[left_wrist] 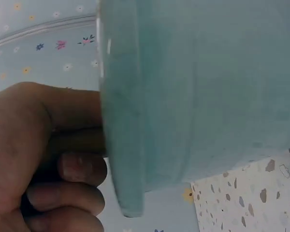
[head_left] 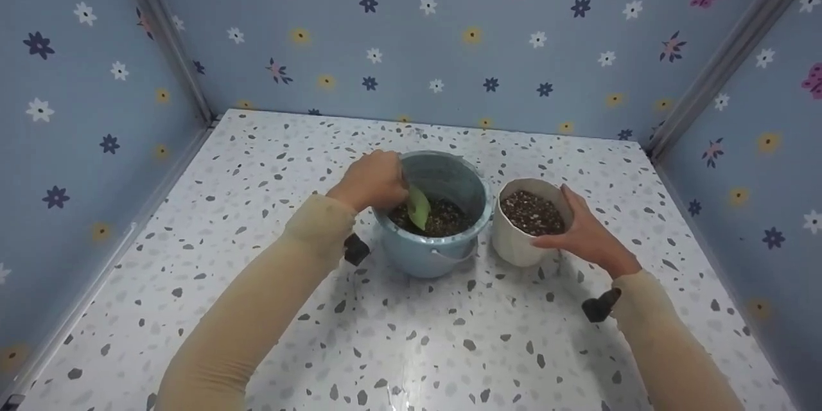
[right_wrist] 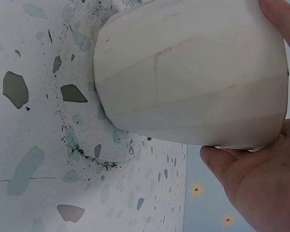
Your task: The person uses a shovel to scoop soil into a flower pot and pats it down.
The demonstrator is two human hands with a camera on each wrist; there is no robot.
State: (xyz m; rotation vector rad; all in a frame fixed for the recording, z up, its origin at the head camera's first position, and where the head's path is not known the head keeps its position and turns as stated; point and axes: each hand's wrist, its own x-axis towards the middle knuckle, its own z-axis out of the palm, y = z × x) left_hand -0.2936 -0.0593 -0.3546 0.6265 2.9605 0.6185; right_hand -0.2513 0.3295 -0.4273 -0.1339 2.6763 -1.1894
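Observation:
My left hand (head_left: 372,181) reaches over the left rim of a light blue bucket (head_left: 417,258). Its curled fingers hold a small green trowel (head_left: 419,209), whose pointed blade dips down to the dark soil (head_left: 449,221) in the bucket. From the left wrist, the bucket wall hides the blade. My right hand (head_left: 587,236) grips a white faceted pot (right_wrist: 193,82) from its right side, thumb at the front and fingers behind. Dark potting mix (head_left: 532,213) with pale specks fills that pot close to its rim. The pot stands just right of the bucket.
A white handle (head_left: 454,258) hangs on the bucket's front. Both containers stand on a white speckled tabletop (head_left: 424,347). Crumbs of soil (right_wrist: 94,159) lie beside the pot's base. Blue flowered panels (head_left: 411,32) enclose the back and both sides.

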